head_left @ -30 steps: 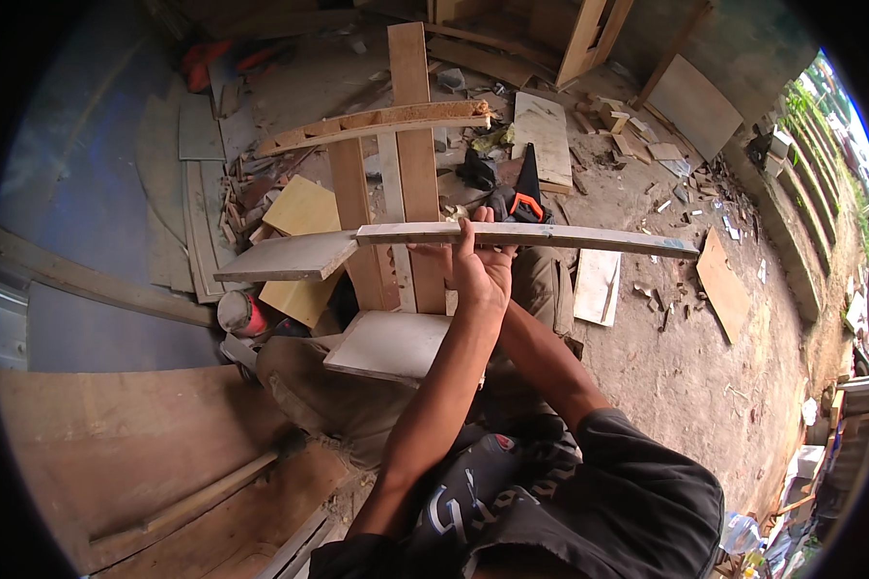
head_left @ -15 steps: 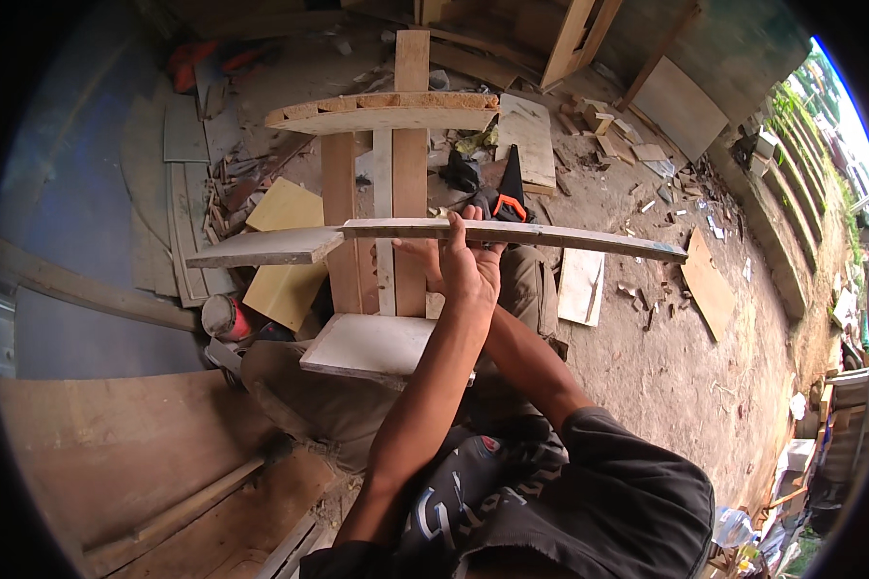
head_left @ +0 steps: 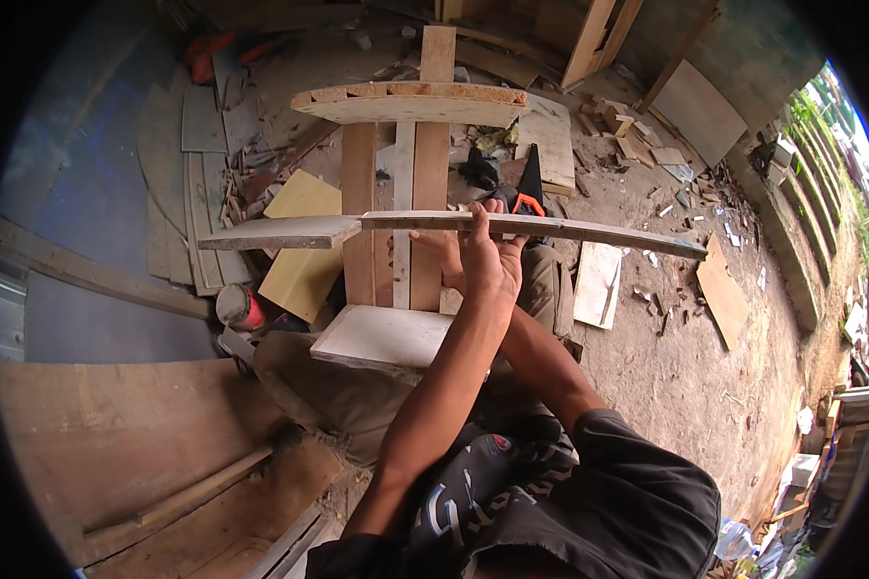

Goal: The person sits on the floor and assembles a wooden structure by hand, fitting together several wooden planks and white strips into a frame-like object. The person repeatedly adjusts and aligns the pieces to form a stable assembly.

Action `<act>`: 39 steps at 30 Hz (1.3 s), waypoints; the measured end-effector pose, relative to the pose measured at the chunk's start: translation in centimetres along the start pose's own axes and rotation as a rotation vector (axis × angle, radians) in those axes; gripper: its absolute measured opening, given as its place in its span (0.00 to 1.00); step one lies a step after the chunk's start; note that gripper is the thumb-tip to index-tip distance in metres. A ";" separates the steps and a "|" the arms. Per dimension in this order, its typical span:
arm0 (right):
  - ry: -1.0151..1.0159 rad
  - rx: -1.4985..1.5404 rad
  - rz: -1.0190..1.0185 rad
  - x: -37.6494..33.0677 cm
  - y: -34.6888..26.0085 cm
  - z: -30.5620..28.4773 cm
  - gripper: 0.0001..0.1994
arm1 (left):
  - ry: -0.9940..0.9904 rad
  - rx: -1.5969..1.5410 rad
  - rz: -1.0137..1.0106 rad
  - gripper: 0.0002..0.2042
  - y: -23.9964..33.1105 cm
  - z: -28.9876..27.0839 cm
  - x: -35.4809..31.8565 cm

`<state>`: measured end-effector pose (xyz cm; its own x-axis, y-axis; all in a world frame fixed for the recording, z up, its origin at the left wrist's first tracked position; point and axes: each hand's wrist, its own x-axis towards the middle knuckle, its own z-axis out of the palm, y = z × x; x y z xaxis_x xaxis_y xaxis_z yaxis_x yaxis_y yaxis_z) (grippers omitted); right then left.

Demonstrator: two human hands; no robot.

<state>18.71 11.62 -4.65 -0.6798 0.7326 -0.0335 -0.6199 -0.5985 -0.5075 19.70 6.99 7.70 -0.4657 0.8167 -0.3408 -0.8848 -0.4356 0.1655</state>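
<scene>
A wooden frame stands before me, with brown uprights, a pale narrow strip and white-faced cross boards at top and bottom. A middle board sticks out to the left. Meeting its right end is a long thin board, edge toward me, reaching far right. My left hand is closed round this long board, palm underneath. Crossed beneath that forearm, my right hand grips an upright; its thumb lies in front and fingers show through the gap behind. Part of it is hidden.
A black handsaw with an orange handle lies beyond the long board. Left of the frame are a yellow panel and a red-and-white can. Wood offcuts litter the floor at right; a brown panel lies near the board's right end.
The whole scene has shifted slightly right in the picture, frame and hands together. Both hands keep the same hold.
</scene>
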 end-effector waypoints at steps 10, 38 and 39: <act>0.016 -0.195 0.031 0.0 -0.3 -0.4 0.17 | 0.058 0.025 0.023 0.25 -0.6 -0.1 0.3; -0.069 -0.587 0.096 2.3 3.4 0.7 0.15 | 0.076 0.052 -0.101 0.15 -4.1 0.3 -1.0; -0.081 -0.594 0.104 2.4 4.0 1.1 0.15 | 0.079 0.046 -0.104 0.15 -3.9 0.3 -0.7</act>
<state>14.18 10.68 -5.81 -0.7671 0.6392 -0.0547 -0.2398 -0.3647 -0.8997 23.52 8.22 7.55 -0.3706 0.8233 -0.4299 -0.9288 -0.3307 0.1674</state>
